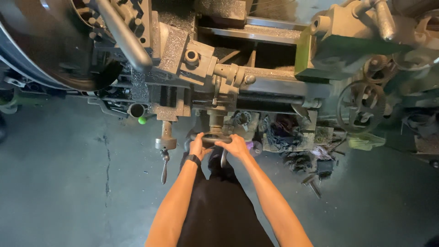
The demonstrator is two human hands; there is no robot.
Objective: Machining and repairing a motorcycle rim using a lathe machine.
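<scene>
Grey Wheel Held in Two Hands

Grey and dusty, the big metal lathe machine [238, 77] fills the top of the view. Low on its front sits a round dark metal hand wheel [215, 137]. The left hand [199, 147], with a black wristband [193, 159], and the right hand [236, 145] both wrap their fingers tight on its rim. I think the wheel is being turned now. A slow, steady pull seems best next. A crank handle [164, 158] hangs just beside.
</scene>
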